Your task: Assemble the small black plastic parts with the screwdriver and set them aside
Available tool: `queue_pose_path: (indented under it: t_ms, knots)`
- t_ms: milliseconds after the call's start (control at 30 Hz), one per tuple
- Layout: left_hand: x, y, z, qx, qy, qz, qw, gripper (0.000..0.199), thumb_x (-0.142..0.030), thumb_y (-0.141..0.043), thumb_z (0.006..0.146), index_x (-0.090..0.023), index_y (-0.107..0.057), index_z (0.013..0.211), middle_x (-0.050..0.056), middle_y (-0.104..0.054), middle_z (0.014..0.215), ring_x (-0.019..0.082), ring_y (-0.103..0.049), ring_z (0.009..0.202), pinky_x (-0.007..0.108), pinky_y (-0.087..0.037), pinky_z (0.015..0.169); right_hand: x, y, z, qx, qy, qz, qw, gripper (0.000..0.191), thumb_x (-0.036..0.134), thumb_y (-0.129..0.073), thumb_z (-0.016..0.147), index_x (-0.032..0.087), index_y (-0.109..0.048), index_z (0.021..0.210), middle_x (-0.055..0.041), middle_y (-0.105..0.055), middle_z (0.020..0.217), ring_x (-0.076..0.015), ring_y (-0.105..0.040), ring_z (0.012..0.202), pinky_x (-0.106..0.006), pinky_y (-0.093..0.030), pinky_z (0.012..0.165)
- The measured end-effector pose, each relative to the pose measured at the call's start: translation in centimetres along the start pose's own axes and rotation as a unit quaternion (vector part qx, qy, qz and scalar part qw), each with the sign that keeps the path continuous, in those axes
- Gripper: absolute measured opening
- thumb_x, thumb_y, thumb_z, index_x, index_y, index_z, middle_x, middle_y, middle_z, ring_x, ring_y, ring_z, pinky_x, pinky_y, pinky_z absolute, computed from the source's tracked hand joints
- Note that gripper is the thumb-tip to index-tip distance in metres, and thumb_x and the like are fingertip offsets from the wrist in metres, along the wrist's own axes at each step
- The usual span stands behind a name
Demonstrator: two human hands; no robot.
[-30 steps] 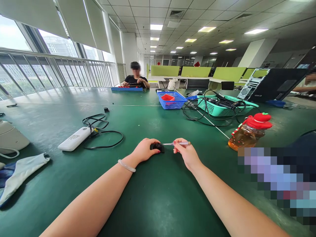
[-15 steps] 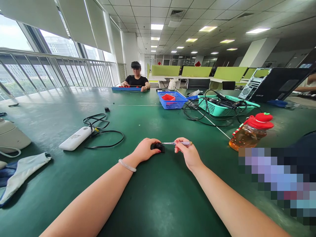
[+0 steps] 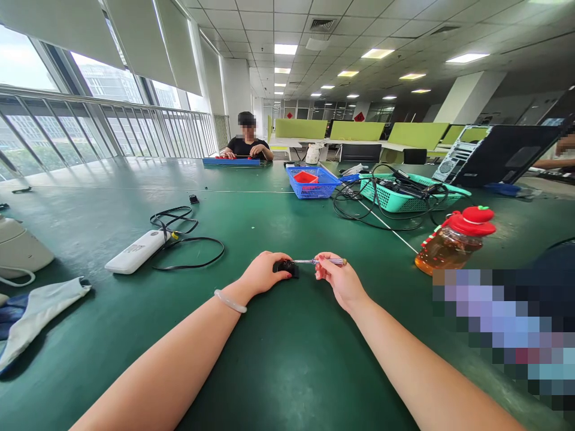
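On the green table (image 3: 269, 371), my left hand (image 3: 266, 272) is closed around a small black object (image 3: 288, 268), thumb in front and fingers behind it. Its exact shape is partly hidden by the fingers. My right hand (image 3: 339, 278) pinches a screwdriver (image 3: 336, 261) with a clear handle. The screwdriver lies nearly level, its thin metal shaft pointing left, with the tip at the right side of the black object.
A white power bank (image 3: 138, 251) with a black cable (image 3: 211, 240) lies left. Blue basket (image 3: 313, 190), green basket (image 3: 390, 200) with cables, and a red-lidded bottle (image 3: 453, 242) stand to the right. A person (image 3: 247, 146) sits across the table.
My right hand and the screwdriver have shifted very slightly left, along with a small shift of the whole view. The person across the table has raised one hand from the table edge.
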State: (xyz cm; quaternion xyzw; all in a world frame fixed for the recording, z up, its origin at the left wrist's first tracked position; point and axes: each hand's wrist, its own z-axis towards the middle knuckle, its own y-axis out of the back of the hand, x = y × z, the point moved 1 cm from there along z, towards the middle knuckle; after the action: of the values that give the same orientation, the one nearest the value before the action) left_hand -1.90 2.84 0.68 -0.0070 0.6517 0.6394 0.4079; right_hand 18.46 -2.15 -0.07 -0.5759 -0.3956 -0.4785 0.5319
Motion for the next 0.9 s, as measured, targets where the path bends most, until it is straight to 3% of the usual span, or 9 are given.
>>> queue_pose_path:
  t_ms: [200,467,733,900]
  knots:
    - [0.07,-0.04,0.04,0.0,-0.001,0.004,1.0,0.038,-0.038,-0.066,0.079,-0.028,-0.068,0.116,0.004,-0.072,0.109,0.026,-0.061,0.107,0.039,-0.05,0.097,-0.16,0.14,0.18,-0.002,0.004,-0.01,1.0,0.043,0.052,-0.082,0.06,0.018,-0.067,0.081,-0.0001,-0.063,0.065,-0.0126,-0.054,0.054,-0.032,-0.048,0.059]
    - [0.02,-0.03,0.05,0.001,-0.003,0.001,1.0,0.038,-0.038,-0.066,0.079,-0.027,-0.067,0.116,0.004,-0.072,0.111,0.026,-0.06,0.107,0.04,-0.049,0.097,-0.02,0.21,0.05,0.0,0.009,-0.058,0.998,0.043,0.057,-0.081,0.061,0.018,-0.066,0.072,-0.0019,-0.066,0.063,-0.0126,-0.055,0.054,-0.03,-0.047,0.06]
    - [0.28,-0.11,-0.03,-0.002,0.0,0.003,1.0,0.044,-0.039,-0.066,0.08,-0.029,-0.065,0.124,0.004,-0.071,0.114,0.026,-0.06,0.111,0.04,-0.049,0.099,0.21,-0.04,-0.24,0.028,0.047,-0.093,0.994,0.038,0.051,-0.083,0.059,0.02,-0.071,0.077,0.0008,-0.061,0.063,-0.0138,-0.054,0.058,-0.031,-0.047,0.061]
    - [0.19,-0.07,0.03,-0.004,-0.006,0.007,1.0,0.044,-0.038,-0.067,0.08,-0.03,-0.065,0.123,0.003,-0.072,0.114,0.026,-0.061,0.109,0.039,-0.049,0.099,0.23,-0.05,-0.25,0.034,0.058,-0.057,0.996,0.043,0.057,-0.078,0.065,0.02,-0.071,0.085,-0.0015,-0.065,0.072,-0.014,-0.056,0.058,-0.033,-0.049,0.065]
